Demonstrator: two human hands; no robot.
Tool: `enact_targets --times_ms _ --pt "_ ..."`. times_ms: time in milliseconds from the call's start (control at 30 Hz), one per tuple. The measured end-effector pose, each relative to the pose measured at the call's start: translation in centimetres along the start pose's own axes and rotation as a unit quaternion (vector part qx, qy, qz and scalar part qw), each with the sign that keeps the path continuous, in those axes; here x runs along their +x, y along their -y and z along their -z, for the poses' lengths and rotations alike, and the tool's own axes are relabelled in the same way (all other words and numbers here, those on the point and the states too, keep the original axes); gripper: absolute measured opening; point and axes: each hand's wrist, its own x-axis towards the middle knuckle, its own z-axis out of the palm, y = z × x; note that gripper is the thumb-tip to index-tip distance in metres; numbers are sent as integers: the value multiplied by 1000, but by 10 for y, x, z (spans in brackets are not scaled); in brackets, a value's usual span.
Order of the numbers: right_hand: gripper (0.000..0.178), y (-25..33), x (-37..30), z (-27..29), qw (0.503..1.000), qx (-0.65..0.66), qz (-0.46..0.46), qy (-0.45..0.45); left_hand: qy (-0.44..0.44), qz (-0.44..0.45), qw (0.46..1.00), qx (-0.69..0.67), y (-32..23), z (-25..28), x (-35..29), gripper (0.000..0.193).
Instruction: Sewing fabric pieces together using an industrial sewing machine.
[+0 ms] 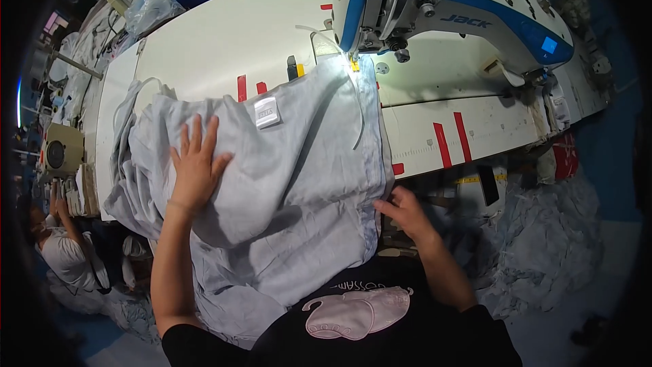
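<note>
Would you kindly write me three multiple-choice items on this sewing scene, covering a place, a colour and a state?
1. Where does the left hand lie?
A. flat on the grey cloth
B. on the sewing machine
C. on the floor

2. What colour are the tape strips on the table?
A. green
B. red
C. white

3. How is the right hand?
A. raised in the air
B. closed round scissors
C. fingers at the cloth's edge

Answers: 1 A, its fingers spread on the fabric; 2 B, the strips are plainly red; 3 C, its fingertips meet the hem.
</note>
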Motion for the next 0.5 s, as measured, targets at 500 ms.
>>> enact_targets --times_ms 500 --pt "21 16 -78 -49 990 121 -2 71 12 -193 900 -391 -152 56 -51 18"
